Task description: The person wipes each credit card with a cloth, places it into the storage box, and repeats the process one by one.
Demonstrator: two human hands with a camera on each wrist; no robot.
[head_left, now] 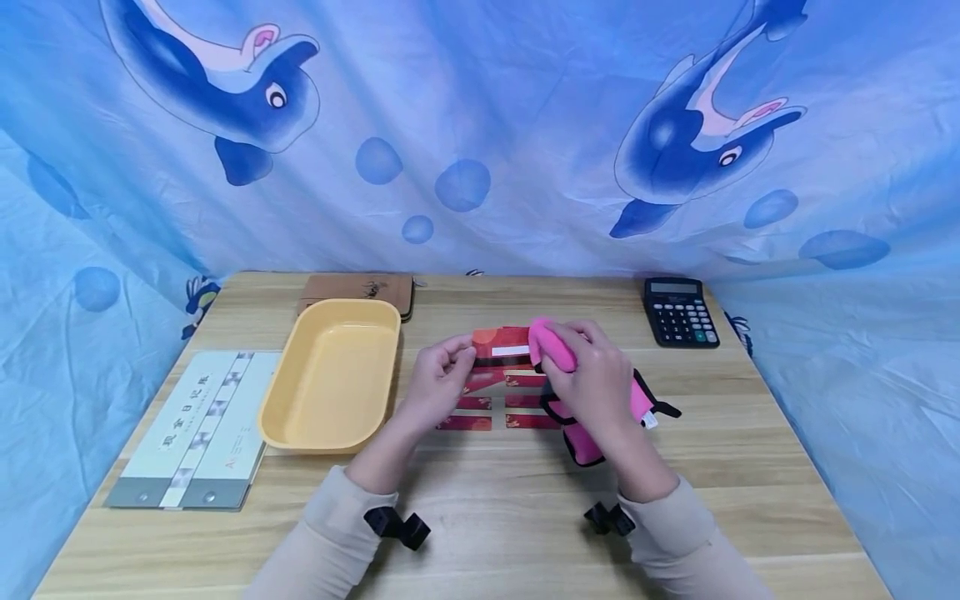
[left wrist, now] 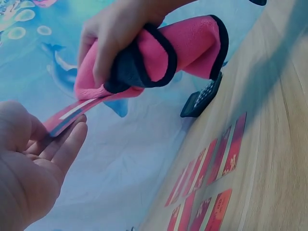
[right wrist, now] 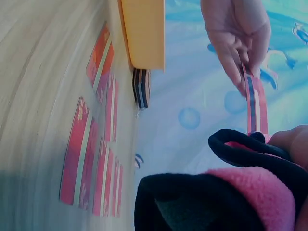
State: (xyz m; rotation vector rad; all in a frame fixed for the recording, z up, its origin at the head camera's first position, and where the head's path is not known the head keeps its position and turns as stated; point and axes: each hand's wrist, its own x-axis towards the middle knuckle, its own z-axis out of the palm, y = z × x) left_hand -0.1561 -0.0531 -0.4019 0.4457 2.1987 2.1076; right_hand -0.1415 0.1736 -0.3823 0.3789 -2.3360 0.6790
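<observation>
My left hand (head_left: 438,379) pinches a red card (head_left: 501,339) by its left end, thumb on top. The card has a dark stripe and a white strip and is held up off the table. My right hand (head_left: 600,383) grips a pink fleecy cloth (head_left: 552,346) with black edging, bunched over the card's right end. The cloth's loose part, with a small white tag, hangs below that hand. Several more red cards (head_left: 528,421) lie in two columns on the table beneath. In the left wrist view, the left fingers (left wrist: 70,144) extend under the held card.
An empty yellow tray (head_left: 330,379) stands at left, beside a pale green binder (head_left: 191,425). Behind the tray lies a brown notebook (head_left: 352,288). A black calculator (head_left: 680,312) lies at back right. Blue dolphin-print curtains (head_left: 525,208) enclose the wooden table (head_left: 495,533).
</observation>
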